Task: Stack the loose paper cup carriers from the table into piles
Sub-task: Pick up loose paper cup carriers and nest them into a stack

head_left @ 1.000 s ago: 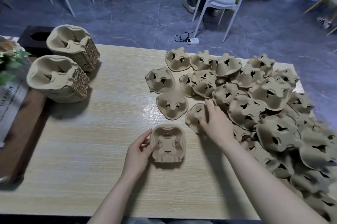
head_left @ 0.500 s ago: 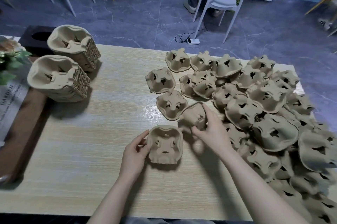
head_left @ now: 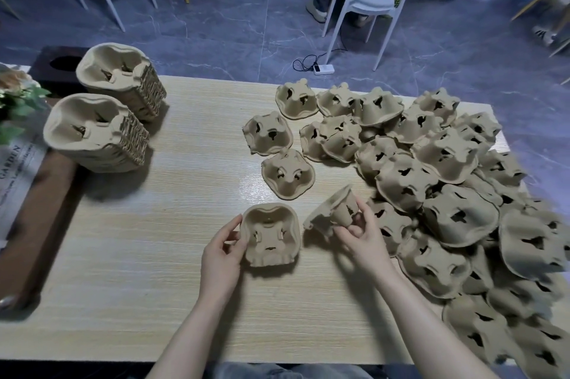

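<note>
Now right hand point(head_left: 357, 233) pinches tilted carrier point(head_left: 331, 213), left hand point(head_left: 223, 250) holds stack point(head_left: 271, 235)

At a light wood table point(head_left: 148, 270), the left hand point(head_left: 220, 250) holds the rim of an upturned carrier point(head_left: 271, 235) while the right hand point(head_left: 359, 233) pinches a tilted carrier point(head_left: 331, 213) just right of it. Loose carriers point(head_left: 438, 193) crowd the table's right side; two tall piles point(head_left: 101, 131) stand far left.

Matt pulp carriers point(head_left: 444, 190), wood-grain table point(head_left: 138, 243)
</note>
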`<state>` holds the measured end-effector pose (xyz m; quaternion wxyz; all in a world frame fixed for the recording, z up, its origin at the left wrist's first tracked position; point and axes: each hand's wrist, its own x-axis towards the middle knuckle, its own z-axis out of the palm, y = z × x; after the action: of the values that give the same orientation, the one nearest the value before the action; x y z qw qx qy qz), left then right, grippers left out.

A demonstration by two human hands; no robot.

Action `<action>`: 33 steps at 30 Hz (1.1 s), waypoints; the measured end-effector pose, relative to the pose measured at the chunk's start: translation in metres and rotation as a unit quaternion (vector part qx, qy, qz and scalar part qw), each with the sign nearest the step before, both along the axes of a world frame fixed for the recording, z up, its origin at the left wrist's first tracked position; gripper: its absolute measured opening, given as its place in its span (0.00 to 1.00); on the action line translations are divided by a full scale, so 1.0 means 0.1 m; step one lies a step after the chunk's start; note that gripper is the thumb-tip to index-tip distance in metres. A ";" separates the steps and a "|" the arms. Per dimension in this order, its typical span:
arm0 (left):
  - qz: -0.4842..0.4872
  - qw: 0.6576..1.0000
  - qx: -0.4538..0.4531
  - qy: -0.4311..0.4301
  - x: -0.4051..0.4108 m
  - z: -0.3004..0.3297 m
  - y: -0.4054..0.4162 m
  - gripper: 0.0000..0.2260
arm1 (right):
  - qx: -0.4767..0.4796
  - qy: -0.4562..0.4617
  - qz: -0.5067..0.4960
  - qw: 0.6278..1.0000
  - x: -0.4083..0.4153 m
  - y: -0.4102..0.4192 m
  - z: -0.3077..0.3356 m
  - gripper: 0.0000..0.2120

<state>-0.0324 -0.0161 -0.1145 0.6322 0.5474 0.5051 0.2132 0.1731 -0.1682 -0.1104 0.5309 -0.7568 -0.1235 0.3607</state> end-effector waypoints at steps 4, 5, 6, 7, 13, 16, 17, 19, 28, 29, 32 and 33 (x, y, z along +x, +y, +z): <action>-0.011 1.000 0.006 0.001 0.05 0.01 -0.01 0.14 | -0.055 -0.043 0.010 0.998 -0.08 -0.12 -0.06 0.33; -0.014 1.000 0.009 0.003 0.06 0.02 -0.01 0.14 | -0.070 -0.058 0.010 0.996 -0.08 -0.14 -0.07 0.35; -0.017 1.000 0.011 0.005 0.07 0.02 -0.01 0.14 | -0.077 -0.071 0.010 0.994 -0.08 -0.16 -0.06 0.36; -0.020 1.000 0.012 0.005 0.07 0.02 -0.01 0.14 | -0.079 -0.088 0.016 0.993 -0.07 -0.18 -0.04 0.39; -0.028 1.000 -0.005 0.009 0.07 -0.05 0.00 0.15 | -0.096 -0.208 0.094 0.969 -0.09 -0.21 0.23 0.40; -0.036 0.999 -0.003 0.008 0.08 -0.05 -0.01 0.15 | -0.112 -0.246 0.112 0.956 -0.14 -0.24 0.29 0.36; -0.038 0.999 -0.002 0.007 0.08 -0.04 -0.02 0.15 | -0.117 -0.255 0.115 0.953 -0.15 -0.25 0.30 0.34; -0.037 0.999 -0.003 0.006 0.09 -0.04 -0.02 0.15 | -0.115 -0.271 0.109 0.949 -0.18 -0.25 0.33 0.28; -0.037 0.999 -0.005 0.008 0.09 -0.04 -0.03 0.15 | -0.138 -0.294 0.090 0.942 -0.22 -0.21 0.36 0.19; -0.038 0.999 -0.006 0.007 0.09 -0.04 -0.03 0.15 | -0.138 -0.297 0.090 0.941 -0.22 -0.20 0.36 0.19; -0.038 0.999 -0.005 0.008 0.09 -0.04 -0.02 0.15 | -0.130 -0.312 0.078 0.938 -0.20 -0.20 0.36 0.20; -0.039 0.999 -0.005 0.008 0.09 -0.04 -0.02 0.15 | -0.127 -0.315 0.075 0.938 -0.19 -0.20 0.35 0.21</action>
<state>-0.0235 -0.0183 -0.1189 0.6388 0.5651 0.4895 0.1816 0.1544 -0.1884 -0.0753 0.3355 -0.8814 -0.2941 0.1555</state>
